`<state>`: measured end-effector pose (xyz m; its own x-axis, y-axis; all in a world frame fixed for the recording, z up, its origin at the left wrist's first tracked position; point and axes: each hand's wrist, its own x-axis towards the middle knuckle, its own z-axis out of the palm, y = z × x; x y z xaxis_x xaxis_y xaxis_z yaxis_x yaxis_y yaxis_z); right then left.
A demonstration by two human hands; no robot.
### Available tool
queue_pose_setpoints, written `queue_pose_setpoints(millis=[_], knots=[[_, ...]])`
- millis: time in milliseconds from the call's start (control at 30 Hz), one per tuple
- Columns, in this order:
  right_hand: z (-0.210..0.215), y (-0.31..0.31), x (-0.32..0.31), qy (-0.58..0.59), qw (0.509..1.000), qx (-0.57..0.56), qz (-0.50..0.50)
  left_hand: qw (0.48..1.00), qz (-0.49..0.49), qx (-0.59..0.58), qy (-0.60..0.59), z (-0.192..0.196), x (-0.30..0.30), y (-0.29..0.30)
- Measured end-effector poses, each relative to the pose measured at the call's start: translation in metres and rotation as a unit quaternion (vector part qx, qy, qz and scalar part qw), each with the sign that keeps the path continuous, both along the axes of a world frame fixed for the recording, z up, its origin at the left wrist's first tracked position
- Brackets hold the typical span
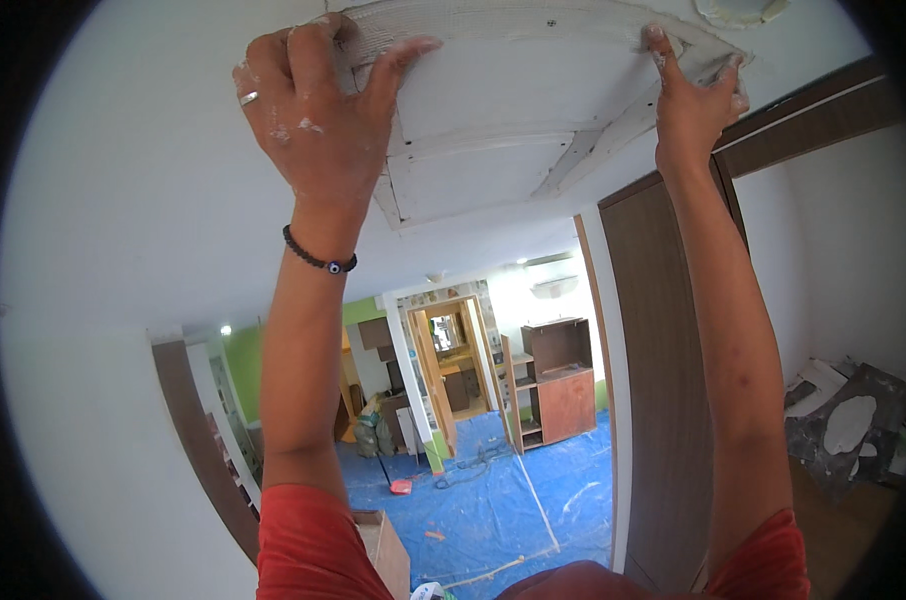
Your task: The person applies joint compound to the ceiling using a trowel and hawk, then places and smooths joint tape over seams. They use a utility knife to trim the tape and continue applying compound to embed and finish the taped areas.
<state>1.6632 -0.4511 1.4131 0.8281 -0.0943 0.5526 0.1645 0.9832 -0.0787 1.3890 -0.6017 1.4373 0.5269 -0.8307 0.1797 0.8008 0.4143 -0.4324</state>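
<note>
Both my arms reach overhead to a white patched ceiling panel (493, 90). A whitish mesh joint tape strip (533, 22) runs along its upper seam, between my hands. My left hand (318, 110), dusted white, is at the strip's left end; its fingers are bent and its thumb stretches apart along the strip. My right hand (698, 105) is at the right end, thumb against the strip and the other fingers apart near the panel's corner. The fingertips of the left hand are partly hidden. Narrow seam strips (573, 160) and dark screw heads show on the panel.
Below, a blue sheet (503, 500) covers the floor. A brown cabinet (568, 400) stands by a doorway (453, 360). To the right are a tall dark wood door panel (658, 380) and a plaster-spattered dark board (853, 430). A round ceiling opening (738, 10) lies at upper right.
</note>
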Motion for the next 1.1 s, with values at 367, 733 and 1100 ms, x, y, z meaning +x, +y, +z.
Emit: queue_pose_setpoints(millis=[367, 733, 1100], knots=[[0.001, 0.001, 0.004, 0.015, 1.0, -0.006, -0.012, 0.987, -0.127, -0.09, 0.033, -0.003, 0.002, -0.013], [-0.001, -0.006, 0.0, 0.054, 0.998, -0.007, -0.026, 0.998, -0.049, -0.033, 0.029, -0.003, -0.023, -0.02], [-0.009, 0.016, -0.006, 0.08, 0.993, 0.087, 0.03, 0.998, 0.012, -0.05, -0.037, -0.004, -0.047, -0.026]])
